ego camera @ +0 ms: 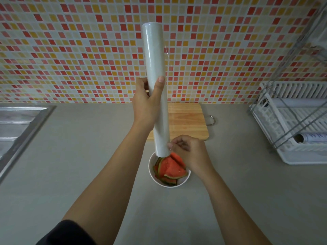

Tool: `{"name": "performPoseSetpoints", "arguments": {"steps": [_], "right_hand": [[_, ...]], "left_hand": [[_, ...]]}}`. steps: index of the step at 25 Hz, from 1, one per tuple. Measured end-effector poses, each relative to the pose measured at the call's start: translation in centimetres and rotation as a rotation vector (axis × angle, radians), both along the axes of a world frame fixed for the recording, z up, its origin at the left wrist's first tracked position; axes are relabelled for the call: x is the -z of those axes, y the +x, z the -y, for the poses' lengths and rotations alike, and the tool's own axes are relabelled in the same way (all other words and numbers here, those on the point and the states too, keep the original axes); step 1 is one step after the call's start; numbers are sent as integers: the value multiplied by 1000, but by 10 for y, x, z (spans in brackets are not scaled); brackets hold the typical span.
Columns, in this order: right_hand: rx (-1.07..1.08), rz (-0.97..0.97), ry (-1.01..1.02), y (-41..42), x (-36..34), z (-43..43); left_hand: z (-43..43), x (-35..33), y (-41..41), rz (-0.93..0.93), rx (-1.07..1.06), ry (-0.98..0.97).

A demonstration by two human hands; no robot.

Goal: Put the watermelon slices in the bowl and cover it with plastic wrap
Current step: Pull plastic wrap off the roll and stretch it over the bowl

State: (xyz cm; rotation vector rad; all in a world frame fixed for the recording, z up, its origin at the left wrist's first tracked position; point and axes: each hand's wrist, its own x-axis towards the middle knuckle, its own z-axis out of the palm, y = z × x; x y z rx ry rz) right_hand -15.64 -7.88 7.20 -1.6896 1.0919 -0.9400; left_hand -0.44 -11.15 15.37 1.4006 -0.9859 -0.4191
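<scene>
The watermelon slices [171, 168] already lie piled in the white bowl [188, 175], which stands on the grey counter [88, 156] just at 6 o'clock of the wooden cutting board [187, 119]; what is left, by the look of it, is the covering. The roll of plastic wrap [155, 89] is held nearly upright above the bowl, its lower end hanging over the bowl's rim at about 11 o'clock. The left hand [146, 105] is wrapped around the roll's middle, thumb pressed on the front and fingers curled behind it. The right hand [189, 152] sits at the roll's lower end on its 3 o'clock side, thumb and forefinger pinched together at the surface, seemingly picking at the loose edge of the film; whether they truly have the edge is too fine to tell. A faint lifted seam shows higher up the roll's right flank. The roll itself should be light and stiff, easy to steady with one closed grip about its middle, though its glossy skin may turn in the palm. The film is the awkward part: thin, limp, clingy, likely to stick to itself or tear in a strip if pulled from one corner. It would be best taken along the free edge with a broad pinch and drawn off evenly. The slices are wet and soft but need no more handling. The sink [21, 124] lies at 9 o'clock, the dish rack [293, 124] at 3 o'clock.
</scene>
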Motion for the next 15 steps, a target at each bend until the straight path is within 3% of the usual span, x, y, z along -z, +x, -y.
{"name": "performPoseSetpoints", "arguments": {"steps": [4, 8, 12, 15], "right_hand": [[-47, -51, 12, -20, -1, 9], [-244, 4, 214, -29, 0, 2], [29, 208, 221, -4, -20, 10], [168, 174, 108, 26, -42, 21]], "left_hand": [[-3, -1, 3, 4, 5, 13], [-5, 5, 2, 34, 35, 67], [-10, 15, -7, -11, 102, 160], [-18, 26, -17, -15, 105, 196]]}}
